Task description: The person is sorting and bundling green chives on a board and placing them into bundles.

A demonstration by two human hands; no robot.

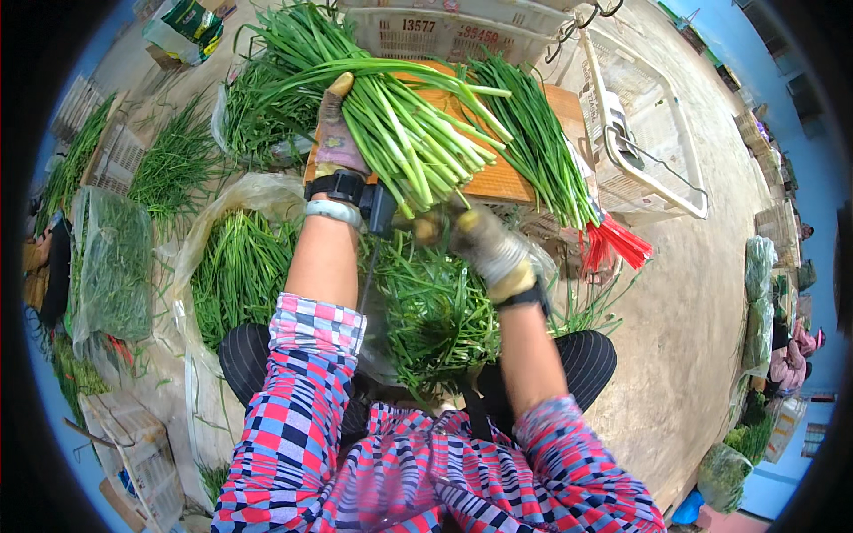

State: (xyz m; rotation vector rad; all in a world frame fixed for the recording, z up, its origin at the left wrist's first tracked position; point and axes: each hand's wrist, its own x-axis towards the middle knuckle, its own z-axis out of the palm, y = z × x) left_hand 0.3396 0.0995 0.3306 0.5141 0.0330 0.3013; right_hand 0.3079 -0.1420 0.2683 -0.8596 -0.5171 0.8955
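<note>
Over the wooden board (508, 187), the gloved left hand (339, 133) is curled around a bunch of green stalks (391, 115); the right hand (489, 247) blurs near the pale ends (426, 182), its grip impossible to tell. The bunch looks light, springy, easily bruised, probably best held gently mid-length.

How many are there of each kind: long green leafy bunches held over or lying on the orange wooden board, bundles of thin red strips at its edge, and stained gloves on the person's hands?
Long green leafy bunches: 2
Bundle of thin red strips: 1
Stained gloves: 2
Total: 5
</note>
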